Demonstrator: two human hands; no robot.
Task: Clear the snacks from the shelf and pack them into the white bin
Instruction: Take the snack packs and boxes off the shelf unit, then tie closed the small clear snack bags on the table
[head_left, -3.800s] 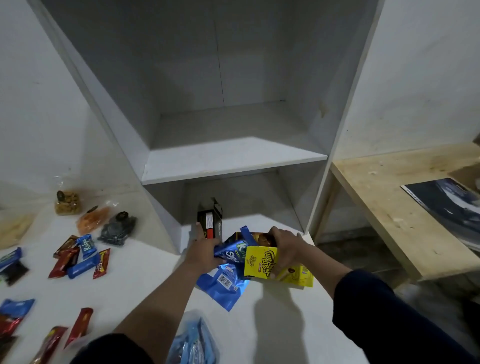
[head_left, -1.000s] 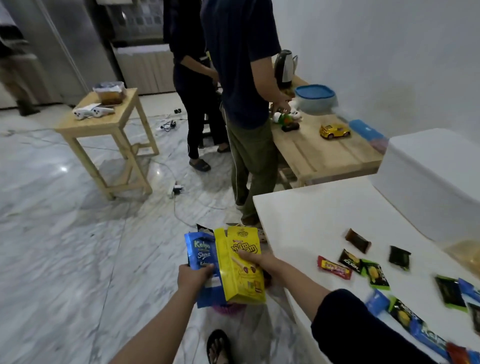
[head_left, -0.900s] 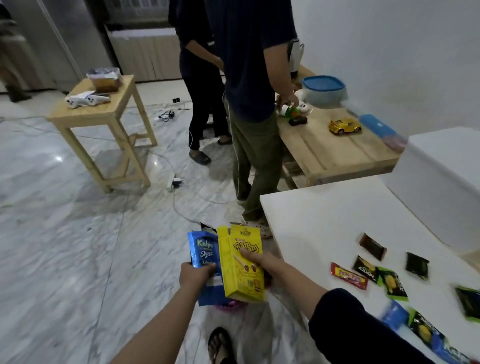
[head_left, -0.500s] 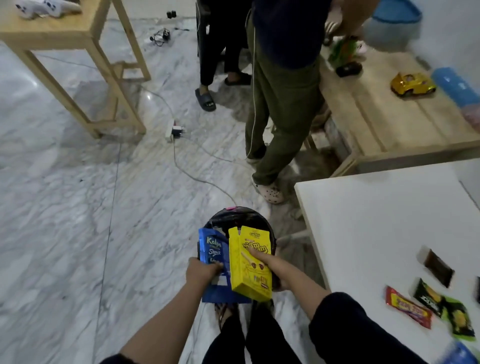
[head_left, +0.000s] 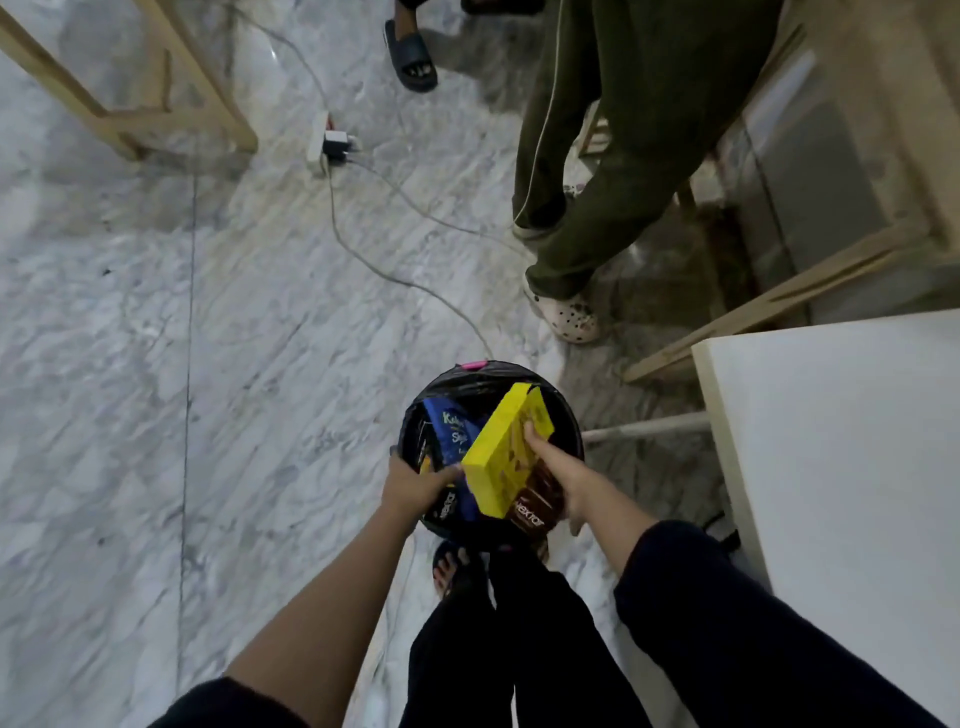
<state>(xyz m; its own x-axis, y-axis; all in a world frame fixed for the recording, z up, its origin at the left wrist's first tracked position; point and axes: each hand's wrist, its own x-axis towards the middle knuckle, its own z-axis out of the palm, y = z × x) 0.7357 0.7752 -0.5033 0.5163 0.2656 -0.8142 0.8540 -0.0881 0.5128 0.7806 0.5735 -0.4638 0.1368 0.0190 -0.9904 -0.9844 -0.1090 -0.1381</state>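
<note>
- Here your left hand (head_left: 415, 486) fingers clamp the blue foil snack pouch (head_left: 453, 434), right hand (head_left: 553, 462) fingers the yellow cardboard snack box (head_left: 501, 452), inside the round black-lined bin (head_left: 569, 421).
- A grey power cable (head_left: 395, 197) and a bystander's beige clog (head_left: 569, 314) lie beyond; the white tabletop (head_left: 841, 457) stands to your right.

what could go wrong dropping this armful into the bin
The yellow box lies tilted across the bin's rim, held by the right hand; released so, it may catch or tip out. The left hand holds several packets, including the blue packet, so one might slip outside. A white cable runs right up to the bin.
</note>
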